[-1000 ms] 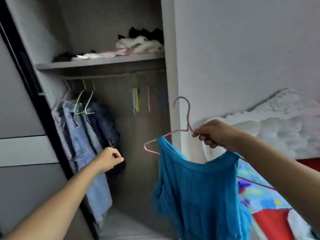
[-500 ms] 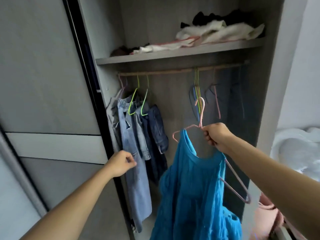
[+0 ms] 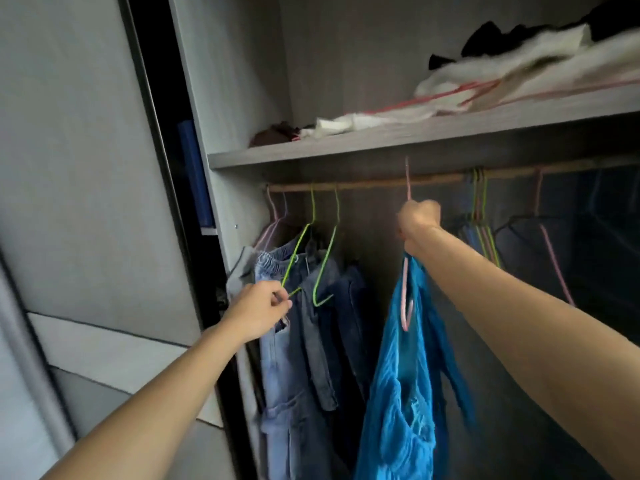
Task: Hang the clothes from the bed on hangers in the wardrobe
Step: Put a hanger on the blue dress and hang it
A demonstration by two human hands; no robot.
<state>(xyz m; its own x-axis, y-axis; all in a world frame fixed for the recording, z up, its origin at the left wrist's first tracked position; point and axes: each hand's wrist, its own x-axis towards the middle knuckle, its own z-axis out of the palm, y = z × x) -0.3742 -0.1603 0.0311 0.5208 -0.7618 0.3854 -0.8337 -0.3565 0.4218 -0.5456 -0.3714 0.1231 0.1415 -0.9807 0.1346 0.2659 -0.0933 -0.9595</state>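
Note:
My right hand [image 3: 418, 221] grips the neck of a pink wire hanger [image 3: 407, 181], whose hook reaches up over the wooden rail [image 3: 374, 184] inside the wardrobe. A bright blue garment [image 3: 405, 382] hangs from that hanger below my fist. My left hand [image 3: 258, 311] pinches the lower corner of a green hanger [image 3: 298, 258] at the left of the rail. That green hanger and another one carry denim clothes [image 3: 301, 358].
A shelf [image 3: 381, 136] above the rail holds white and dark folded clothes. Several empty hangers [image 3: 481, 216] hang at the right of the rail. The sliding door [image 3: 86, 202] stands at the left. A gap of bare rail lies between the denim and the empty hangers.
I have moved closer to the wardrobe. My right hand has lifted the pink hanger with the blue garment up to the rail. My left hand has reached forward and taken hold of the green hanger.

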